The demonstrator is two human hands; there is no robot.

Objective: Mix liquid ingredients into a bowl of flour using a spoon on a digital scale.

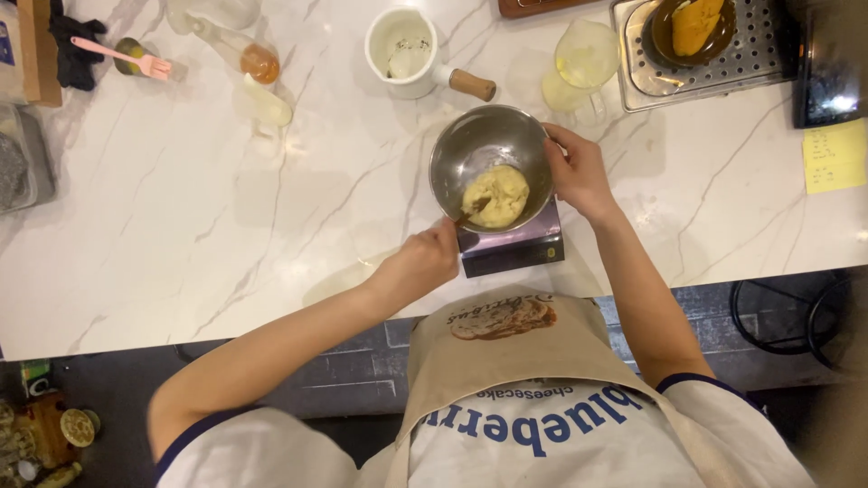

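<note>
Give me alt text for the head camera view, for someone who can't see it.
Seen from above, a person's right hand steadies a steel bowl of pale yellow dough on a small scale, while the left hand works a utensil into it, on a white marble counter.

A white marbled desk (pixel 226 226) carries a small scale (pixel 515 248), a white pot with a wooden handle (pixel 407 54), a perforated metal tray (pixel 750 54), a pink brush (pixel 122 56), a yellow note (pixel 834 155) and a glass bottle (pixel 240 50).
</note>
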